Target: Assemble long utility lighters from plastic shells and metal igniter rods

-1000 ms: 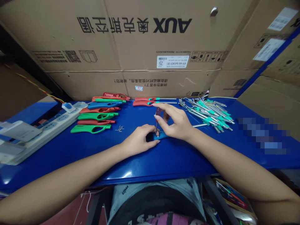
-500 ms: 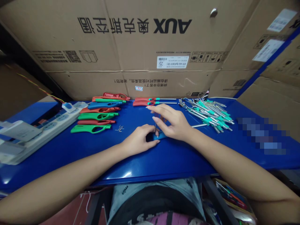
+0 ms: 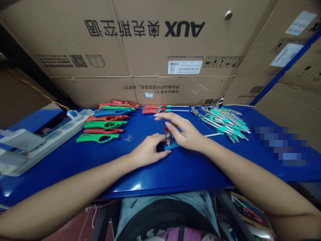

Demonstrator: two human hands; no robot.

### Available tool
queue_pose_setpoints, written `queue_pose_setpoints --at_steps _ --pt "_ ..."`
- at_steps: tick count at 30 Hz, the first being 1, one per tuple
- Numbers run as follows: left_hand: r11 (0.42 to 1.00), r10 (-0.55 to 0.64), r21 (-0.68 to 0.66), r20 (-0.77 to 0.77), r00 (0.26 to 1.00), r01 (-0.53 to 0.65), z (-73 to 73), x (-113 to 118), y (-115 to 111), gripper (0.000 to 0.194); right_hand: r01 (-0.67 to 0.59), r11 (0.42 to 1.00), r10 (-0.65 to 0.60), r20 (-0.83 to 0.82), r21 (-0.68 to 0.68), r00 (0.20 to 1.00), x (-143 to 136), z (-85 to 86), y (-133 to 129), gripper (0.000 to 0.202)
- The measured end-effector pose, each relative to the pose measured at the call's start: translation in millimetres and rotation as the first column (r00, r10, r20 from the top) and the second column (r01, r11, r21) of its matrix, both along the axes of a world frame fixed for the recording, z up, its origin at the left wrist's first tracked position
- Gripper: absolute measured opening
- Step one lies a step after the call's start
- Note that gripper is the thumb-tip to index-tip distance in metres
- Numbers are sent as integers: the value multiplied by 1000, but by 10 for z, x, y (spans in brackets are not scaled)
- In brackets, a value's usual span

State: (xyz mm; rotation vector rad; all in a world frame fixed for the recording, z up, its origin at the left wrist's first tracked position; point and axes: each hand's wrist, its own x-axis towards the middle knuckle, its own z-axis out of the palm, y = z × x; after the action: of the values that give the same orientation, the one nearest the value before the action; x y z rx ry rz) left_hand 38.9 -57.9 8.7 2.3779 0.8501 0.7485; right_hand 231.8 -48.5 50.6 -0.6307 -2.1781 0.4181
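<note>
My left hand point(image 3: 147, 151) is closed on the end of a blue lighter body point(image 3: 173, 145) lying on the table, its far part hidden under my right hand. My right hand point(image 3: 187, 132) holds a small screwdriver with a red handle point(image 3: 166, 128), upright, its thin shaft pointing down onto the blue body between the hands. A metal tube point(image 3: 213, 135) sticks out to the right past my right hand. Several small screws point(image 3: 128, 138) lie left of my left hand.
Red, green and blue lighter shells point(image 3: 105, 125) are lined up at the left, beside a white power strip point(image 3: 54, 134). Two red lighters point(image 3: 155, 109) lie at the back. Metal tubes with teal parts point(image 3: 225, 124) are piled right. A cardboard box point(image 3: 150, 50) stands behind.
The fingers of my right hand have shifted slightly around the screwdriver, and its red handle now shows. My left hand and the blue body have stayed in place.
</note>
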Motion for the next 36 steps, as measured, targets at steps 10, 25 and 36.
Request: queue_pose_setpoints --at_steps 10,25,36 --pt "1000 -9 10 -13 1000 10 7 -4 -4 15 159 937 -192 77 310 978 65 34 -3 27" --pt "1000 -11 4 -9 1000 11 13 -1 0 14 26 981 -51 126 194 991 86 143 -52 35" --pt "1000 -14 2 -17 1000 14 23 0 0 14 112 970 -136 98 215 986 64 136 -57 34"
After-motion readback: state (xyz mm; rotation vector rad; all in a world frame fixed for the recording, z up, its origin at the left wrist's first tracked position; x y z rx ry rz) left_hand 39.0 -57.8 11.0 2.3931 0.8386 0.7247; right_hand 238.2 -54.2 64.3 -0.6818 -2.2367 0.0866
